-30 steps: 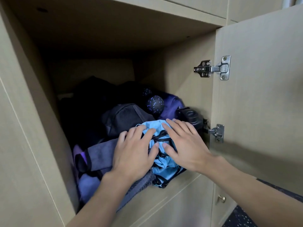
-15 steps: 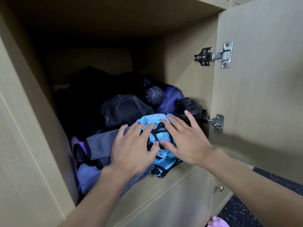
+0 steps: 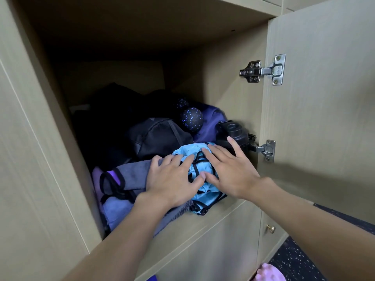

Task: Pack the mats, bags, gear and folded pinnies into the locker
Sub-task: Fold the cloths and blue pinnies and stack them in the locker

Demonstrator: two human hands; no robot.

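Inside the open wooden locker (image 3: 229,92) lies a folded light-blue pinnie (image 3: 203,165) with black trim, at the front edge. My left hand (image 3: 172,181) presses flat on its left side and on a grey-purple pinnie (image 3: 129,175). My right hand (image 3: 231,169) presses flat on the blue pinnie's right side, fingers spread, one fingertip touching a black bottle (image 3: 231,132). Behind them sit a black bag (image 3: 158,136), a black ball (image 3: 191,119) with blue specks and a purple bag (image 3: 213,120). Deeper items are lost in shadow.
The locker door (image 3: 324,98) stands open to the right on two metal hinges (image 3: 263,71). Below is a closed cabinet door with a small brass knob (image 3: 271,228). A pink object (image 3: 267,274) lies on the dark speckled floor (image 3: 300,258) at the bottom right.
Both hands have stayed flat on the blue pinnie and slid slightly deeper. My right fingers have spread toward the black bottle. The camera has shifted a little.
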